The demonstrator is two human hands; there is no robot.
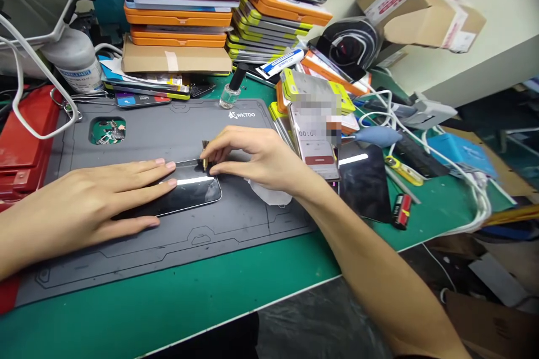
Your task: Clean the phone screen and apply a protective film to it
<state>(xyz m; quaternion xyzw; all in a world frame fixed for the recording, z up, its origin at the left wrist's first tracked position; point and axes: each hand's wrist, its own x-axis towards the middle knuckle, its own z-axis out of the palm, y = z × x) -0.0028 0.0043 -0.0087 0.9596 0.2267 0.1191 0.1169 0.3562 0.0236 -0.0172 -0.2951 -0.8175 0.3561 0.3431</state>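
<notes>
A black phone screen or phone (196, 190) lies face up on the grey work mat (236, 224), a bright light streak reflected across it. My left hand (105, 193) rests flat over its left part, fingers spread and touching the glass. Between the thumb and fingers of my right hand (252, 157) is a small upright brass-coloured piece (205, 164) with a dark top, at the phone's upper right edge. Its lower end is close to the glass; whether it touches, I cannot tell. A crumpled white wipe (269, 195) lies partly under my right wrist.
A small clear bottle with a black cap (231, 90) stands at the mat's back edge. Stacked orange cases (179, 17) rise behind. On the right lie a lit phone (309, 140), a dark panel (364, 190), a red-and-black battery-like piece (402, 211) and white cables (455, 179).
</notes>
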